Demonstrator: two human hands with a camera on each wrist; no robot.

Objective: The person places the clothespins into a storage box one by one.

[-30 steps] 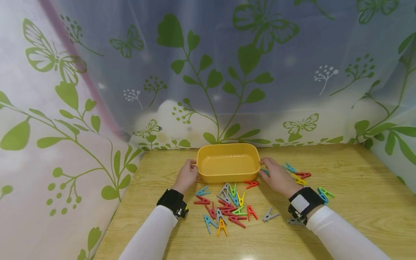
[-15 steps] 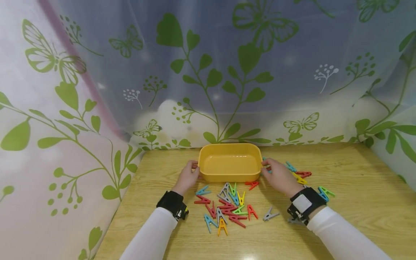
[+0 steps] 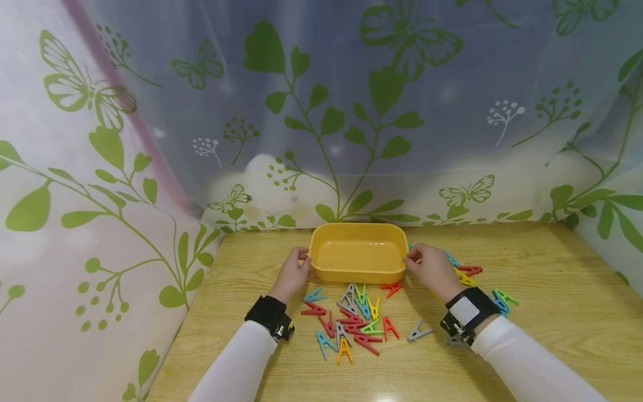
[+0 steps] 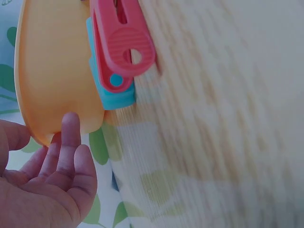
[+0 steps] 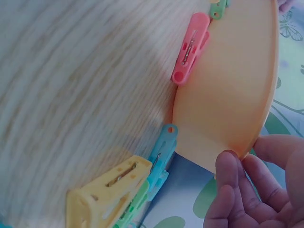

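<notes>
A yellow plastic tub (image 3: 359,275) with nothing in it sits at the back of the table, in front of the patterned curtain. My left hand (image 3: 292,272) pinches its left end, thumb and fingers at the rim in the left wrist view. At the opposite end, my right hand (image 3: 433,271) pinches the rim between thumb and fingers. Many coloured plastic clothespins (image 3: 354,324) lie heaped in front of the tub. A red clothespin (image 5: 191,49) lies right by its front wall, and a blue clothespin (image 5: 162,156) is near the right hand.
Several more clothespins, including a red one (image 3: 470,269) and a yellow one (image 3: 465,277), lie right of my right hand. A grey clothespin (image 3: 419,331) lies apart from the heap. The curtain (image 3: 321,167) rises along the table's back edge.
The tub has slid slightly to the right, with both hands on its ends moving along. The clothespins in front stay about where they were.
</notes>
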